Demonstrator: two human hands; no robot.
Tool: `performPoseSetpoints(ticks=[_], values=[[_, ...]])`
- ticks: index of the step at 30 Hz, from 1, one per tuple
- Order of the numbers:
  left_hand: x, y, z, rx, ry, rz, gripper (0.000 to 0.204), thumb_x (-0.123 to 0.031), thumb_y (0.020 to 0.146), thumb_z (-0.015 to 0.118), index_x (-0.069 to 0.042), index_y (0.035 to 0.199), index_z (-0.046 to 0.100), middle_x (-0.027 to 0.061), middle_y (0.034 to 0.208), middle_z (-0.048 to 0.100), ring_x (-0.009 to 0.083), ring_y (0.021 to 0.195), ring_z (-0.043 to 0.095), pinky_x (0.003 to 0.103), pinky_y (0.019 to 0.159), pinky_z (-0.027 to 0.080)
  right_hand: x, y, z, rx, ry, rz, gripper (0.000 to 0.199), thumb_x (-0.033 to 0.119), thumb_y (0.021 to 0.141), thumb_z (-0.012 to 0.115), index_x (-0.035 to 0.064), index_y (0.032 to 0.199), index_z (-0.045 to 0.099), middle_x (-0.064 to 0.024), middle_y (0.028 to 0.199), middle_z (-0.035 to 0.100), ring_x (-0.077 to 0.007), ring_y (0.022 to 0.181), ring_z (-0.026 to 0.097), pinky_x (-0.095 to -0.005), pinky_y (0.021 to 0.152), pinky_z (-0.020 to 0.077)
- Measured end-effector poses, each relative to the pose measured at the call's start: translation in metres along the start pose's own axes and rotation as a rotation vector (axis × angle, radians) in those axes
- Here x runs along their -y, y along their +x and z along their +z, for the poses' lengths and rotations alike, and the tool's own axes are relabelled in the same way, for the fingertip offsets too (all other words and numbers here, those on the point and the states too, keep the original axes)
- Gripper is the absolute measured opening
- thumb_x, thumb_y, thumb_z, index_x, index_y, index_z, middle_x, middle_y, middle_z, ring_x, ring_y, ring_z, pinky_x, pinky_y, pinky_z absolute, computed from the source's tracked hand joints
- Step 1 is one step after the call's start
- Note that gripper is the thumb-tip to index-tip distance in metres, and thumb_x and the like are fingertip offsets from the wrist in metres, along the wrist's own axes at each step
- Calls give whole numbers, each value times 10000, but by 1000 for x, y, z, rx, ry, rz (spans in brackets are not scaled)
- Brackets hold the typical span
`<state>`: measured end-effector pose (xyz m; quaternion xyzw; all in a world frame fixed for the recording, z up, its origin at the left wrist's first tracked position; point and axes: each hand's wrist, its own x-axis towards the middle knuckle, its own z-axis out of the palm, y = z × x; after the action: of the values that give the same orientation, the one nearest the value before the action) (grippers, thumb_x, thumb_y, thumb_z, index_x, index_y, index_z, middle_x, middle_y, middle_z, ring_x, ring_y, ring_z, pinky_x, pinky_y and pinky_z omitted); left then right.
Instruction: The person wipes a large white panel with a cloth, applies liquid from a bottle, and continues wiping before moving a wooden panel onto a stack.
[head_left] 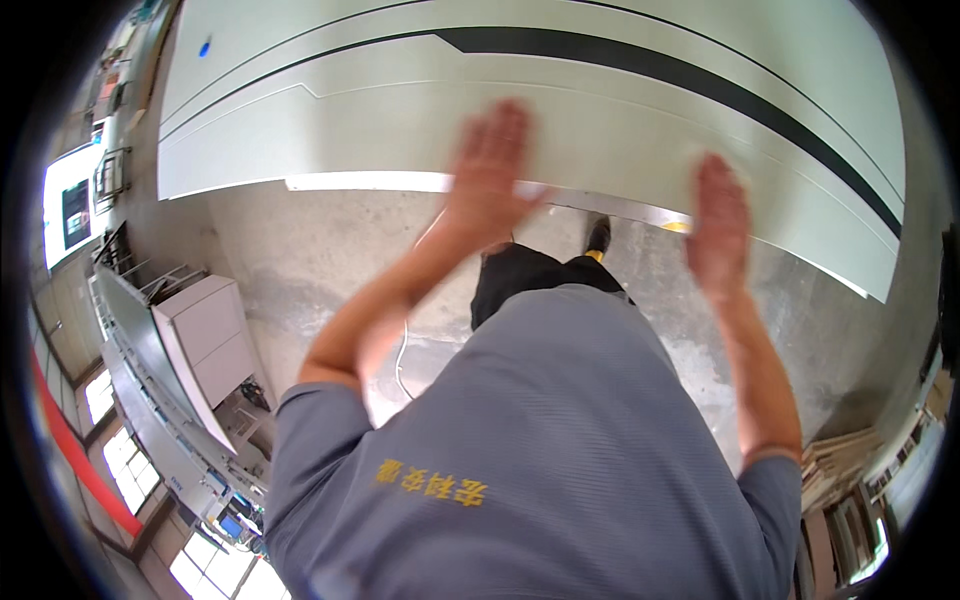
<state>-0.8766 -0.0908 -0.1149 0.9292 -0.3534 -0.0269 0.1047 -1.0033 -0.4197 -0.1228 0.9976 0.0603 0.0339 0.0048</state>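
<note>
In front of me lies a large pale door panel (360,130) with a dark stripe (600,48) and thin grooved lines across it. My left hand (492,175) reaches over the panel's near edge, fingers stretched out and blurred by motion. Farther right, my right hand (719,225) is at the same edge, its fingers also extended and smeared. Neither hand shows anything held; whether the palms touch the panel or hover just above it, I cannot tell. A small blue mark (204,49) shows on the panel's far left.
Below the near edge runs a pale support bar (620,207) with a yellow patch (676,227). A white cable (401,365) hangs at my left. Left stands a pale cabinet-like machine (205,335); stacked boards (840,465) are at the lower right. Concrete floor (310,240) surrounds my feet.
</note>
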Motion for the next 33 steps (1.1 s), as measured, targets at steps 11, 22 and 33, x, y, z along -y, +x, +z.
performPoseSetpoints(ticks=[11, 22, 33], values=[[-38, 30, -5, 64, 24, -119, 764, -499, 1020, 578, -176, 1651, 292, 120, 1745, 153, 330, 1615, 95, 522, 1290, 84, -276, -136, 8, -160, 172, 186, 707, 463, 1060, 354, 131, 1670, 228, -86, 1729, 236, -293, 1603, 178, -493, 1297, 99], [15, 12, -23, 71, -183, -336, 877, -549, 977, 618, -162, 1667, 240, 151, 1753, 58, 380, 1613, -31, 571, 1266, -52, -279, -133, 23, -209, 92, 218, 696, 395, 1040, 362, 162, 1678, 212, -77, 1735, 226, -305, 1598, 201, -523, 1287, 123], [9, 12, -21, 34, -225, -333, 888, -380, 939, 670, -104, 1662, 234, 133, 1755, 88, 380, 1612, -63, 586, 1251, -101, -281, -134, 24, -201, 79, 204, 701, 429, 1048, 357, 143, 1673, 222, -109, 1726, 234, -318, 1595, 201, -524, 1289, 120]])
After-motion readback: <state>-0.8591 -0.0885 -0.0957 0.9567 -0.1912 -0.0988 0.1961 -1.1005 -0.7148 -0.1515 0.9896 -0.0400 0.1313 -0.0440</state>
